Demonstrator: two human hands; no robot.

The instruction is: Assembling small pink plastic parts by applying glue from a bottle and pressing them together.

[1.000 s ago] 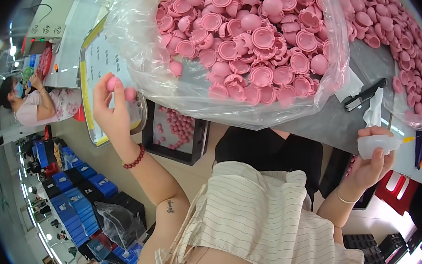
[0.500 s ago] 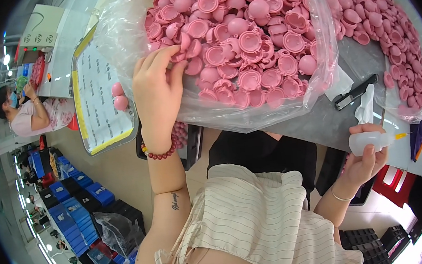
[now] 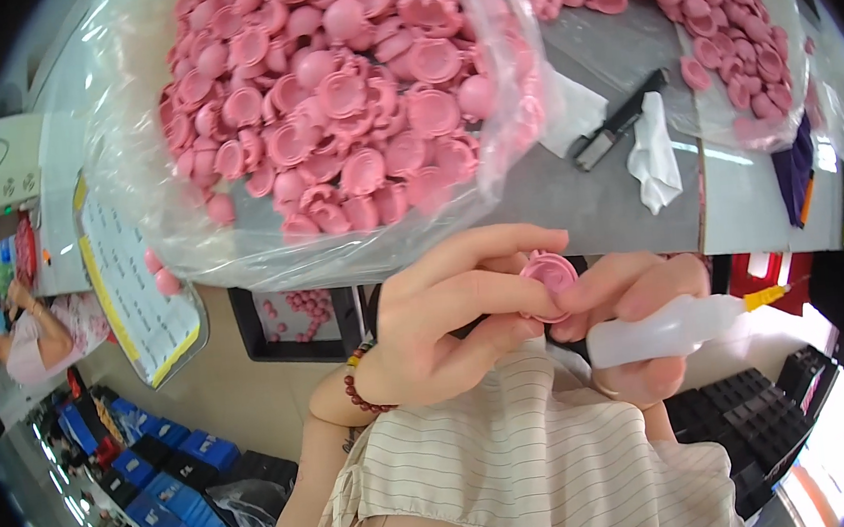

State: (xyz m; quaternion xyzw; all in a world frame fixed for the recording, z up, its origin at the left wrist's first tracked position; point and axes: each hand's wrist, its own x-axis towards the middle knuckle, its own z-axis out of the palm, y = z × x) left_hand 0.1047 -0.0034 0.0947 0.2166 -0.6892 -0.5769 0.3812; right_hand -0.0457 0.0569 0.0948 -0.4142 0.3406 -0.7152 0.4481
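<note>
In front of my torso, my left hand (image 3: 437,317) pinches a small round pink plastic shell (image 3: 553,272), its hollow ringed side showing. My right hand (image 3: 650,284) meets it there, with thumb and forefinger at the shell's right edge. A white squeeze bottle (image 3: 649,332) lies in the grip of that same hand, its yellow needle tip (image 3: 766,298) pointing right, away from the shell. Beyond both hands, a heap of similar pink shells (image 3: 342,95) fills an opened clear plastic bag (image 3: 272,267) on the grey table (image 3: 578,215).
A crumpled white tissue (image 3: 656,158) and a black hand tool (image 3: 620,121) lie right of the bag. More pink shells (image 3: 712,17) sit in another bag. Two pink balls (image 3: 165,281) rest on a yellow-edged tray (image 3: 133,289). Below the table edge is a black bin (image 3: 324,350). Another person (image 3: 42,332) sits far left.
My left hand has come back from the heap with a pink shell. My right hand has moved left and up to the shell, carrying the bottle. The view has shifted right.
</note>
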